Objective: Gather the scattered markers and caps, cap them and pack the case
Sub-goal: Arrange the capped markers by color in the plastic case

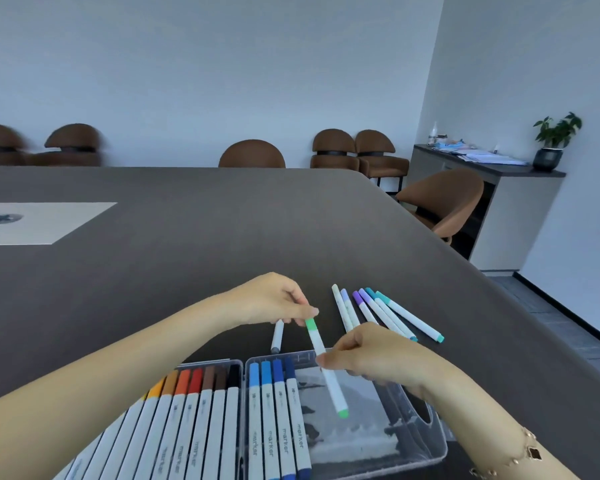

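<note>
Your left hand (pixel 274 299) sits just past the case, fingertips pinching the green cap end of a mint-green marker (pixel 326 365); your right hand (pixel 364 351) pinches the same marker's white barrel at about mid-length, fingers curled round it. That marker hangs tilted above the case, its far capped end toward 11 o'clock and its near green end toward 5 o'clock, over the bare part of the right compartment. Going left to right: the clear plastic case (pixel 426 445) lies open at 6 o'clock, its left half filled with a row of warm-coloured markers (pixel 194 410) running from orange through red and brown to black. A grey-tipped marker (pixel 277 336) lies loose on the dark table (pixel 222 237) under your left hand, just beyond the case's far edge. The right half holds four blue markers (pixel 274 410) side by side against its left wall. At 1 o'clock from your right hand, a fan of loose capped markers (pixel 378 313) in pale green, purple and teal rests on the table, some touching one another, a few near ends hidden behind your right hand.
</note>
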A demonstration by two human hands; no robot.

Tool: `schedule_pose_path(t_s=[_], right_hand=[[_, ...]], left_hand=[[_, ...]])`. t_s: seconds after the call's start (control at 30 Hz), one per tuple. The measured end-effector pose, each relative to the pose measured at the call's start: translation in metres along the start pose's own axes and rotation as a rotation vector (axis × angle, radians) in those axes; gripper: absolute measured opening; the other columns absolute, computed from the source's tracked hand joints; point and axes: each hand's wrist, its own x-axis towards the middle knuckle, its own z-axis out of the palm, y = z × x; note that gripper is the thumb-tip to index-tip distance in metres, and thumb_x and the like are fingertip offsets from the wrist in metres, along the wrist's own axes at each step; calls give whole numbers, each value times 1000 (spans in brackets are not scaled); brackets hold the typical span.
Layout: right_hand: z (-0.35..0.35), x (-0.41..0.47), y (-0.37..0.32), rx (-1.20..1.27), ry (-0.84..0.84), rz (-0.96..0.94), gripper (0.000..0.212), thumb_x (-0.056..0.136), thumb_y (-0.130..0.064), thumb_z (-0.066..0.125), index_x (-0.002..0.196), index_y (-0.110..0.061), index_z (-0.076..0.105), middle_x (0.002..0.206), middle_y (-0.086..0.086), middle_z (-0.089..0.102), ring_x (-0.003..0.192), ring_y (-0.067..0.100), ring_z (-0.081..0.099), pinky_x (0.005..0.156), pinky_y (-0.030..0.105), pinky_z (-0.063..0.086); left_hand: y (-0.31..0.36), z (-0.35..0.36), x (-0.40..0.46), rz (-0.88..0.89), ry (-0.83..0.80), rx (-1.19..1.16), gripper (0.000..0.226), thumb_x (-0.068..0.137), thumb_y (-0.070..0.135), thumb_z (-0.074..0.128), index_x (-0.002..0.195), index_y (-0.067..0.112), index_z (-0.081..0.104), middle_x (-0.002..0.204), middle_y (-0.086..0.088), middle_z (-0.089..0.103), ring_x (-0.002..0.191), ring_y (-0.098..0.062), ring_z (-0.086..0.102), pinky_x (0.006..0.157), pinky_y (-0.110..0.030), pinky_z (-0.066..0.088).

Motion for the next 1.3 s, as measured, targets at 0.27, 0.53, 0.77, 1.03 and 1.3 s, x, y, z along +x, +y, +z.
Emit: schedule_pose_path(t_s=[0.27,0.53,0.77,1.03,1.3], right_hand=[[35,-15,-2,-109,-102,90,36,81,-47,68,64,-16,61,58,-5,46,50,8,40,54,20,35],[44,-17,6,-87,-5,-11,39,80,-46,69,87,-7,72,75,2,63,64,10,54,70,24,46],[50,-13,13,-102,50,-47,35,82,-48,65,74,-15,74,66,2,60,47,5,41,59,23,39],[54,-11,20,-138,83,-73,45,82,-55,59,79,-12,72,66,0,56,60,9,46,62,25,40],[58,-11,17,-102,70,-44,33,85,-52,61,79,-21,71,74,-5,67,66,4,56,66,22,45]], left_hand=[[-32,33,-26,118,-36,89,25,77,51,70,90,30,72,89,14,69,79,3,61,67,-14,46],[-28,34,-36,127,84,154,9,76,42,74,81,34,74,75,19,64,73,10,55,60,-8,39],[-26,42,-38,146,132,144,16,78,40,73,89,29,75,77,18,62,76,2,57,60,-7,40],[-30,45,-34,165,145,103,12,76,40,75,82,30,73,77,16,65,79,3,58,63,-6,40],[-38,48,-28,157,234,113,21,69,47,77,74,31,64,81,13,60,77,-3,56,65,-11,40]])
